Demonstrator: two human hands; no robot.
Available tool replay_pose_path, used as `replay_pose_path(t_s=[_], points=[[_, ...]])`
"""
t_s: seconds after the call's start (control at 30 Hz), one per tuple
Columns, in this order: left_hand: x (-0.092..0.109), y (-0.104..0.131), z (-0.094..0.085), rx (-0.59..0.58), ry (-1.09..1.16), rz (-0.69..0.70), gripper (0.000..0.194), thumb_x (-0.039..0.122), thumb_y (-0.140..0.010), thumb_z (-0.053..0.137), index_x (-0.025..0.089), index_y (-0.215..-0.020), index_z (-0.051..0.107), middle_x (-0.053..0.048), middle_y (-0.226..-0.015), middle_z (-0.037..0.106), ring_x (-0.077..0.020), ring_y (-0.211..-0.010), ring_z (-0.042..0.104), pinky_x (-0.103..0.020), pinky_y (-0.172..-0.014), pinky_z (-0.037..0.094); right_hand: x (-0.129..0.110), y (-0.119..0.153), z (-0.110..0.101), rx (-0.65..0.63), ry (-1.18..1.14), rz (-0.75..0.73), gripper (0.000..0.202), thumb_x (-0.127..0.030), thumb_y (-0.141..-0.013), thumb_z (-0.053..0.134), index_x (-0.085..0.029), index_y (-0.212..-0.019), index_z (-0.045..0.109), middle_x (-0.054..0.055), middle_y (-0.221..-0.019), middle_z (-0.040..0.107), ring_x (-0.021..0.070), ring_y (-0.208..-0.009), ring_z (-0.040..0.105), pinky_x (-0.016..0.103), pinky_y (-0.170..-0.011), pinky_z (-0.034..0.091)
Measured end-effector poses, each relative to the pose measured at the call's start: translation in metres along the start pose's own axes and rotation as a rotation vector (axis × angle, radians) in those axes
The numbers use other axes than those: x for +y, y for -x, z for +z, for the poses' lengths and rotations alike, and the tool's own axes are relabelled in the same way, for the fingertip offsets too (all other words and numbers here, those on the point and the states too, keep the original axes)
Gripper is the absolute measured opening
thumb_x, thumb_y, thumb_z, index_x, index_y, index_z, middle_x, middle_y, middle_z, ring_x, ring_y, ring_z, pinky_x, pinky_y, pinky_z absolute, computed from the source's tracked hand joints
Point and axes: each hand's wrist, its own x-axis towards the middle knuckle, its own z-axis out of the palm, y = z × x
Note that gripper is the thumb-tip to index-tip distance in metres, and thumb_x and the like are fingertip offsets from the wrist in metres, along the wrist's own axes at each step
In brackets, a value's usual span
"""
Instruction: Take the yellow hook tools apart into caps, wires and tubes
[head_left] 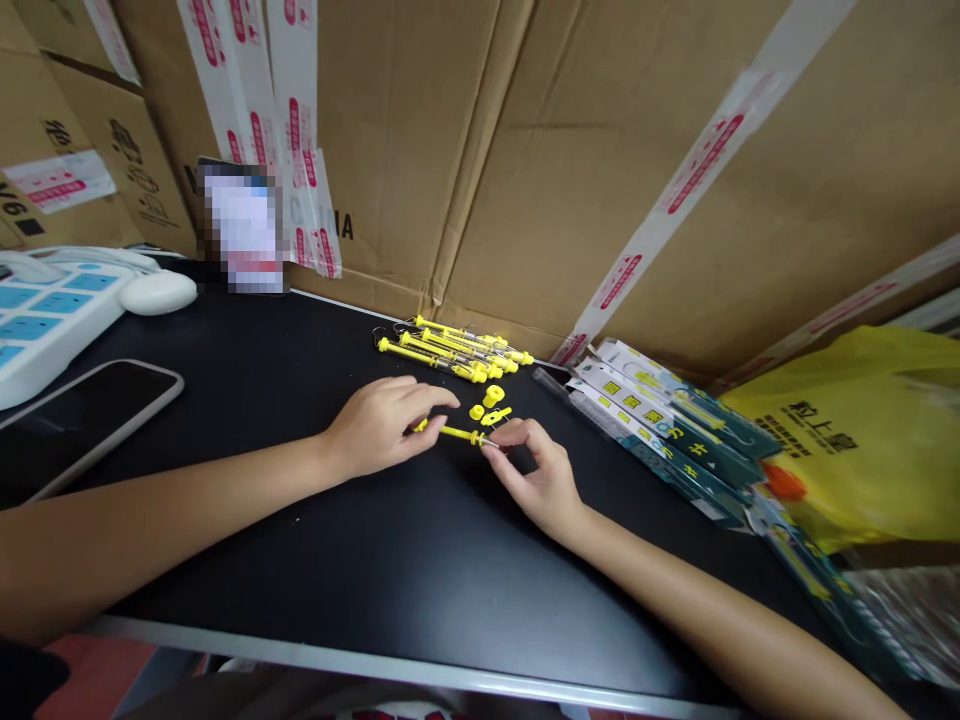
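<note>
From where I stand, the yellow rod (454, 432) lies nearly level between 2 hands, above the near-centre of the black tabletop (420, 580).

Left hand (382, 425): thumb and curled fingers are closed on the rod's left end, back of the hand upward. The exact contact under the fingers is hidden from me. Right hand (536, 475): thumb and forefinger are pinched together on the slim metal end; the other fingers curl behind. Gripping at opposite ends presumably steadies the rod and leaves its middle exposed to view.

Forearms: the left enters from the lower left and runs nearly straight to the wrist; the right slants in from the lower right. They converge at the rod, apparently so that the fingertips work face to face.

Loose yellow parts sit just beyond the rod: 1 flanged cap (493, 396), 1 small ring (476, 412) and 1 flat clip (496, 416). This position probably keeps them within short reach. Farther back, a pile of hooked yellow rods (442, 348) lies near the cardboard (600, 130), roughly aligned, likely to leave the front working area free. Printed boxes (660, 420) are grouped at the right, clear of the fingers.
</note>
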Motion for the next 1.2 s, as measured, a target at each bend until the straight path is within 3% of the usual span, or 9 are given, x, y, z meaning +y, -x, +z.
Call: replay_pose_path(t_s=[0.1,0.23,0.33,0.43,0.53,0.73,0.9,1.07,1.2], points=[[-0.0034,0.0024,0.0004,-0.1,0.065,-0.081,0.03,0.027,-0.09,0.045,0.023,-0.117,0.058,0.007,-0.054,0.056,-0.0084,-0.047,0.052,-0.019,-0.052,0.035,0.0026,-0.001,-0.0001,0.041,-0.003,0.016,0.009,-0.016,-0.083,0.058,-0.022,-0.083,0.051,0.002,-0.074,0.059,0.0143,-0.067,0.058,0.029,-0.061,0.05],[-0.0023,0.0014,0.0025,-0.26,0.169,-0.037,0.033,0.03,-0.092,0.044,0.023,-0.121,0.057,0.003,-0.075,0.067,-0.0089,-0.058,0.058,-0.019,-0.06,0.041,0.004,0.0002,0.0007,0.006,0.013,-0.107,0.014,-0.011,-0.082,0.059,-0.022,-0.086,0.052,0.003,-0.077,0.06,0.015,-0.07,0.059,0.031,-0.063,0.051],[-0.0004,-0.0006,0.0012,-0.237,0.258,-0.033,0.03,0.03,-0.093,0.041,0.021,-0.114,0.06,-0.002,-0.103,0.067,-0.009,-0.07,0.061,-0.021,-0.072,0.044,0.0023,0.0011,0.0002,-0.117,0.051,-0.284,0.019,-0.01,-0.082,0.058,-0.023,-0.094,0.052,0.004,-0.083,0.062,0.0162,-0.076,0.06,0.033,-0.067,0.051],[-0.0004,-0.0011,0.0003,-0.21,0.324,-0.111,0.026,0.031,-0.092,0.045,0.02,-0.108,0.062,0.001,-0.093,0.067,-0.0072,-0.061,0.056,-0.019,-0.063,0.043,-0.0009,0.0003,-0.0016,-0.311,0.127,-0.351,0.022,-0.016,-0.084,0.058,-0.023,-0.104,0.051,0.006,-0.093,0.064,0.0189,-0.086,0.06,0.036,-0.073,0.05],[-0.002,-0.0006,0.0023,-0.142,0.346,-0.185,0.017,0.03,-0.087,0.053,0.02,-0.098,0.063,0.004,-0.077,0.063,-0.0062,-0.054,0.048,-0.018,-0.054,0.038,-0.0023,-0.0005,-0.003,-0.318,0.106,-0.249,0.025,-0.024,-0.085,0.058,-0.023,-0.108,0.048,0.007,-0.098,0.062,0.0203,-0.09,0.058,0.038,-0.078,0.049],[-0.0043,-0.0002,0.0054,-0.091,0.347,-0.044,0.015,0.014,-0.087,0.044,0.018,-0.092,0.058,-0.001,-0.09,0.063,-0.0122,-0.086,0.057,-0.024,-0.078,0.045,0.0021,-0.0014,-0.0024,0.044,-0.027,0.022,0.038,-0.021,-0.088,0.05,-0.026,-0.123,0.038,0.004,-0.091,0.048,0.0159,-0.075,0.05,0.035,-0.071,0.047],[-0.0014,0.0001,0.0016,-0.167,0.395,-0.024,0.011,0.012,-0.088,0.04,0.019,-0.089,0.049,-0.001,-0.092,0.064,-0.012,-0.084,0.058,-0.024,-0.076,0.045,0.0008,-0.0053,-0.0056,-0.079,0.039,0.075,0.031,-0.025,-0.089,0.05,-0.026,-0.12,0.05,0.004,-0.088,0.045,0.017,-0.076,0.047,0.035,-0.071,0.046],[0.0,0.0017,0.0017,-0.257,0.402,0.012,0.006,0.015,-0.088,0.04,0.019,-0.086,0.044,0.0,-0.086,0.061,-0.0106,-0.074,0.056,-0.022,-0.067,0.043,0.0002,-0.0069,-0.0054,-0.18,-0.021,0.032,0.016,-0.026,-0.086,0.056,-0.023,-0.102,0.061,0.006,-0.092,0.05,0.0186,-0.084,0.05,0.034,-0.073,0.047],[-0.0004,0.0032,0.0033,-0.266,0.453,-0.041,0.008,0.018,-0.089,0.038,0.02,-0.097,0.04,0.0,-0.086,0.061,-0.011,-0.075,0.058,-0.024,-0.07,0.044,0.0002,-0.0077,-0.0042,-0.204,-0.028,0.029,0.01,-0.024,-0.089,0.051,-0.021,-0.083,0.059,0.005,-0.086,0.053,0.0179,-0.084,0.053,0.035,-0.078,0.046]])
